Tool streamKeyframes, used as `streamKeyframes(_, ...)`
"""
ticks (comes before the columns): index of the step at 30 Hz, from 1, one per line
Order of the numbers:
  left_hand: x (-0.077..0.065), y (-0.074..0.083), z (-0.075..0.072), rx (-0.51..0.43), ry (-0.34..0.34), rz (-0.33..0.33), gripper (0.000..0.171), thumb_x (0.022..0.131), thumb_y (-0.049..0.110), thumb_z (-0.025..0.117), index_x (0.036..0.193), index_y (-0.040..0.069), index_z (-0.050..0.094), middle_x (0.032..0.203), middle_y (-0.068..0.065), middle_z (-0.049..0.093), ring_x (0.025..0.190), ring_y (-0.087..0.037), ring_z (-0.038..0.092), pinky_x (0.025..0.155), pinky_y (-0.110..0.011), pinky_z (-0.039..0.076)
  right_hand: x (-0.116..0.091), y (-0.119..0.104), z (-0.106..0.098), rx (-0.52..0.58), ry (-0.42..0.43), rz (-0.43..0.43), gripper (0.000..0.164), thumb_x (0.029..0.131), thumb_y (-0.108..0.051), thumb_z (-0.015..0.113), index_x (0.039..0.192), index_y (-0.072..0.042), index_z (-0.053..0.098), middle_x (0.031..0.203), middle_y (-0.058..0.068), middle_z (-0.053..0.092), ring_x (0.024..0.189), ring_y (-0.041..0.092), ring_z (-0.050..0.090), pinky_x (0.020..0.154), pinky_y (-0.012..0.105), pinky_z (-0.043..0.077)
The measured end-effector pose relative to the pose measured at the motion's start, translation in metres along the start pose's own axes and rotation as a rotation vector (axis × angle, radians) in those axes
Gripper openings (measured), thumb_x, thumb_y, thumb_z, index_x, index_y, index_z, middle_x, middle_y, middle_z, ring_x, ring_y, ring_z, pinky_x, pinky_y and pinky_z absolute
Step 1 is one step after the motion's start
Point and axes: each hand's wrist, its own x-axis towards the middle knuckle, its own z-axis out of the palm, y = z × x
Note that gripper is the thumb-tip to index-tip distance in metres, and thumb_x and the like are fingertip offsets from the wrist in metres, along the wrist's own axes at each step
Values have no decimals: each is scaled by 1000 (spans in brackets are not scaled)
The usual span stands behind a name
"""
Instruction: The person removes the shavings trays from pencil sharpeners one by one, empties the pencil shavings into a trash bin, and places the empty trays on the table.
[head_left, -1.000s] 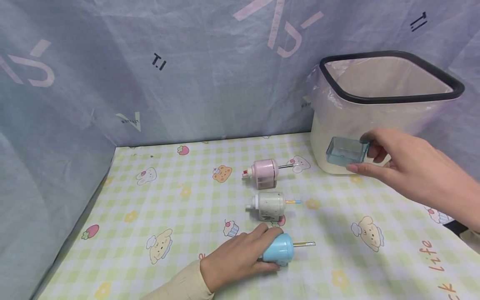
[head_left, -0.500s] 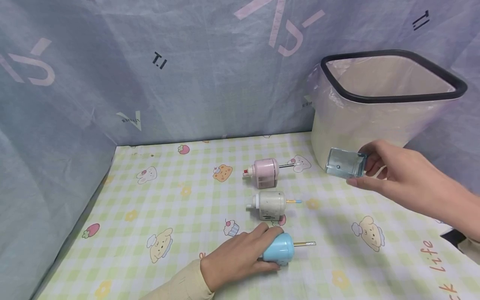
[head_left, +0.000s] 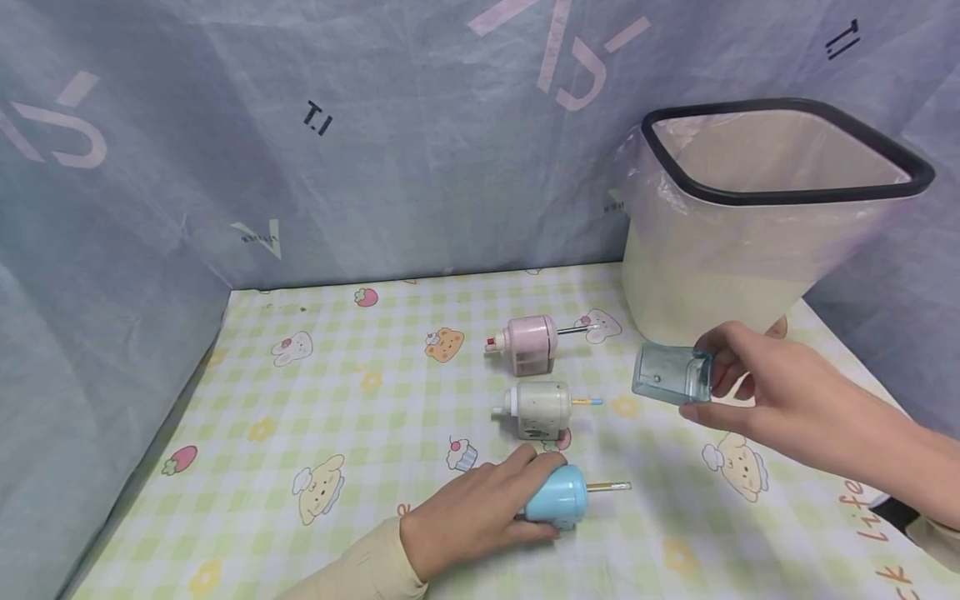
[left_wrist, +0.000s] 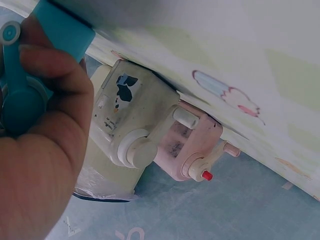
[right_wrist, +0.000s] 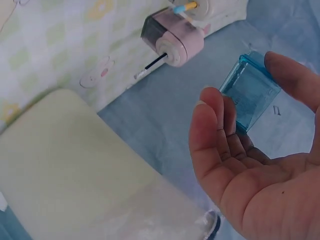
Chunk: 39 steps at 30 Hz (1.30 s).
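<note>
My left hand (head_left: 487, 512) grips a blue crank pencil sharpener (head_left: 558, 498) at the front of the table; a pencil (head_left: 609, 487) sticks out of its right side. In the left wrist view the fingers curl round its blue body (left_wrist: 65, 30), beside the crank (left_wrist: 17, 95). Between thumb and fingers, my right hand (head_left: 780, 392) pinches a clear blue shavings drawer (head_left: 671, 373), held above the cloth right of the sharpeners. The right wrist view shows this drawer (right_wrist: 250, 92) between thumb and fingertips.
A grey-white sharpener (head_left: 542, 410) and a pink sharpener (head_left: 530, 343), each with a pencil in it, stand in a row behind the blue one. A lined bin (head_left: 720, 267) with a black rim stands at the back right. Grey-blue fabric (head_left: 412, 167) hangs behind the checked tablecloth (head_left: 390, 417).
My right hand has moved down and toward me from the bin's front, tilting the drawer along the way. The left hand stays on the blue sharpener.
</note>
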Motion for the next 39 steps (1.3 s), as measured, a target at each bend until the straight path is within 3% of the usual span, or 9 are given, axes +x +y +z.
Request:
streamKeyframes(6,0,-1,1,9,5,6,64,99,40,79,151,23,46,117,4,57,79,-1,54,72,-14,47,0,5,7,59,-22,8,53,82,-27,95,118,-5,61,91,-8,67,81,2,61,69,28,52)
streamKeyframes(16,0,-2,1,18,5,9,65,98,40,80,151,22,47,117,4,57,80,-2,55,73,-15,48,-2,15,26,135,-52,-12,55,77,-22,97,113,-8,59,85,-10,65,77,0,60,65,27,50)
streamKeyframes(25,1,-2,1,11,-2,7,65,99,40,79,152,22,47,117,4,57,78,-2,56,74,-15,48,-3,24,45,169,-173,41,53,77,-27,97,110,-11,59,84,-10,65,76,1,61,68,27,48)
streamKeyframes(39,0,0,-1,15,-9,-6,64,99,41,78,152,23,47,117,4,57,79,-3,55,74,-15,48,-10,31,70,235,-218,-66,51,72,-21,98,103,-16,58,80,-14,60,75,0,58,66,26,47)
